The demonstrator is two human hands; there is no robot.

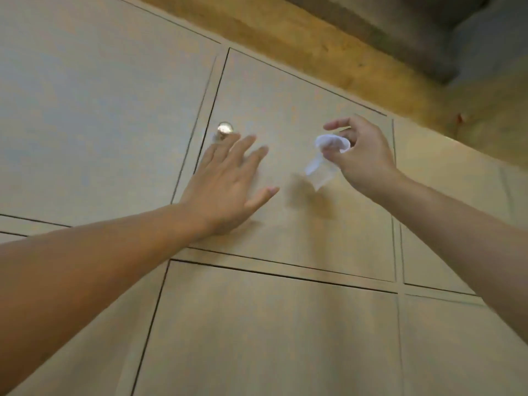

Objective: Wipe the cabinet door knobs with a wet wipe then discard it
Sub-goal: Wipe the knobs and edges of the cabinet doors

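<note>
Head view: single wide-angle look up at a wall of pale cabinet doors.
Knob: shiny round metal, near the left edge of the upper middle cabinet door, just above my fingertips.
Left hand: mine, fingers straight and spread, palm flat on the door below the knob, grasping nothing; I judge it steadies the door.
Right hand: mine, raised off the door toward its right side, fingers curled, pinching the wet wipe.
Wet wipe: white, bunched at my fingertips with a tail hanging down; well apart from the knob, not touching it.
Step in hand: carry the wipe leftward to the knob, wrap it round the ball and neck, twist; keep the door pressed shut.
In the way: my own left fingers crowd the knob; shift them lower first.
Surroundings: neighbouring doors on all sides, wooden beam above; no bin in sight.
</note>
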